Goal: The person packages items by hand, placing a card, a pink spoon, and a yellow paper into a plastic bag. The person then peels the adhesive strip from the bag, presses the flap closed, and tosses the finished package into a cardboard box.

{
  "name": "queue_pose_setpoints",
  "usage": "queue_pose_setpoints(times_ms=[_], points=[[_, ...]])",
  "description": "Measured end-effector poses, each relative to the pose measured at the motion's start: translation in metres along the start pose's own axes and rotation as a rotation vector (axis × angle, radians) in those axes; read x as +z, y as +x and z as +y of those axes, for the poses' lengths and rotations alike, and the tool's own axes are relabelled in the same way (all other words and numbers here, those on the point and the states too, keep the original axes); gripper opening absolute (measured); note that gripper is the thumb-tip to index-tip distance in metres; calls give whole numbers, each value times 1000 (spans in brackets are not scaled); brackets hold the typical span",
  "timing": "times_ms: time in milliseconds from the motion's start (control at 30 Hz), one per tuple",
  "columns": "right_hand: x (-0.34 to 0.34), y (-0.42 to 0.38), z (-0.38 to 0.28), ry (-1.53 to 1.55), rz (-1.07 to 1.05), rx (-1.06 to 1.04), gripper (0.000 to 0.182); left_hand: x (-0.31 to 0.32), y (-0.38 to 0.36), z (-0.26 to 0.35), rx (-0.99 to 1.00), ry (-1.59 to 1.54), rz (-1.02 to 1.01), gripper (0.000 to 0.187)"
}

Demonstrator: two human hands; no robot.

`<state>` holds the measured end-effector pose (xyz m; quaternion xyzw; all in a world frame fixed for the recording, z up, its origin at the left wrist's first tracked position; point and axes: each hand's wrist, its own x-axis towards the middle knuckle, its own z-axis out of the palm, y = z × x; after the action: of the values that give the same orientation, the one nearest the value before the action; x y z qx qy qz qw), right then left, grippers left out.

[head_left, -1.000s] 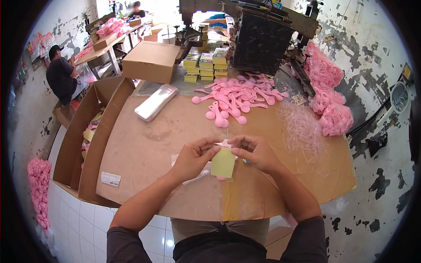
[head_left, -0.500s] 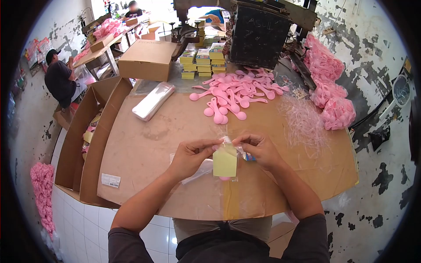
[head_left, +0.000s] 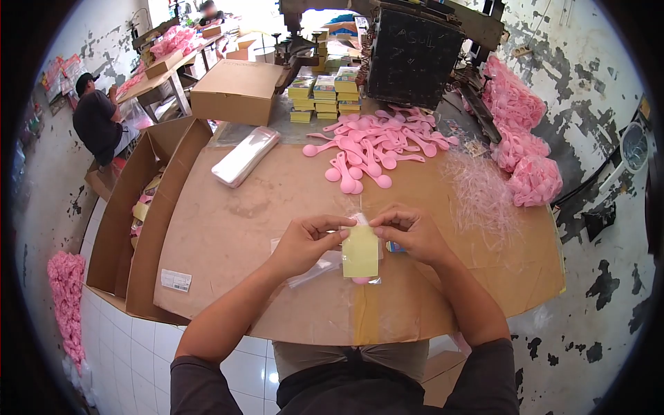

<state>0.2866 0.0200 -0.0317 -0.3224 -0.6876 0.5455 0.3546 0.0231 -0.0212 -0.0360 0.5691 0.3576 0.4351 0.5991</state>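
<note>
Between both hands is a clear plastic bag with a pale yellow card (head_left: pixel 360 252) in it; a bit of pink shows below the card's lower edge. My left hand (head_left: pixel 311 242) pinches the bag's upper left edge, thumb and forefinger pressed together. At the upper right edge my right hand (head_left: pixel 408 234) pinches the same bag. Partly covered by my right hand, a small blue printed card (head_left: pixel 395 247) lies on the cardboard. Clear bags (head_left: pixel 315 268) lie beside my left hand. Beyond the hands is a heap of pink spoons (head_left: pixel 370 146).
On the cardboard-covered table (head_left: pixel 228 228) lie a stack of clear bags (head_left: pixel 246 158), card stacks (head_left: pixel 326 97) and plastic strands (head_left: pixel 484 197). A closed box (head_left: pixel 235 90) and black machine box (head_left: pixel 413 59) stand behind. An open carton (head_left: pixel 155 221) is left; people sit farther back.
The bag with the yellow card has shifted slightly right and turned a little between my hands. Both hands keep their pinch. The whole view has shifted slightly.
</note>
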Motion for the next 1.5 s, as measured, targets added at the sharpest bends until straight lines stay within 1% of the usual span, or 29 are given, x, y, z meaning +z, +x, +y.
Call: queue_pose_setpoints(times_ms=[100,200,300,400,500,600,633,700,733,767,800,867,900,967,1000,1033,1067,1100,1200,1300,1500], points=[[4,-1,-5,112,29,81,29,1,0,2,-13,-7,16,28],[11,-3,-21,49,-42,34,35,-3,1,-4,9,24,45,27],[8,-2,-9,-6,-126,65,36,-5,2,-1,63,17,65,28],[6,-3,-21,-20,-106,80,36,7,2,7,174,-174,128,31],[3,0,-26,-13,-118,31,36,2,1,-1,217,78,74,30],[0,7,-27,43,17,-71,32,-17,0,8,-4,115,-20,26],[-6,8,-28,-60,43,-56,32,-23,-1,21,24,93,65,22],[-26,7,-29,-268,103,-25,31,-51,2,22,278,-107,360,23],[-35,4,-29,-325,103,18,32,-65,4,30,433,-168,568,29],[-43,1,-28,-382,106,60,34,-82,3,40,540,-305,764,38],[-50,-4,-27,-437,111,104,35,-92,1,52,631,-331,852,45],[-62,-11,-17,-587,95,69,39,-92,4,61,673,-516,970,49],[-67,-14,-13,-663,85,51,42,-94,6,52,603,-428,898,49],[-74,-24,-11,-742,-3,66,43,-95,13,23,459,-253,749,48],[-76,-27,-10,-780,-47,77,44,-82,15,16,354,28,687,42],[-77,-28,-8,-756,-72,69,43,-73,19,8,310,253,564,39],[-79,-26,-5,-734,-93,58,43,-61,16,-1,232,584,464,44],[-80,-26,-3,-712,-114,49,42,-50,14,-3,282,782,340,45],[-78,-25,-10,-631,-73,190,41,-30,8,-19,314,1093,227,42],[-79,-26,1,-559,0,174,38,-26,7,-20,221,981,141,38],[-76,-23,7,-611,172,-13,25,-31,12,-27,166,794,138,34]])
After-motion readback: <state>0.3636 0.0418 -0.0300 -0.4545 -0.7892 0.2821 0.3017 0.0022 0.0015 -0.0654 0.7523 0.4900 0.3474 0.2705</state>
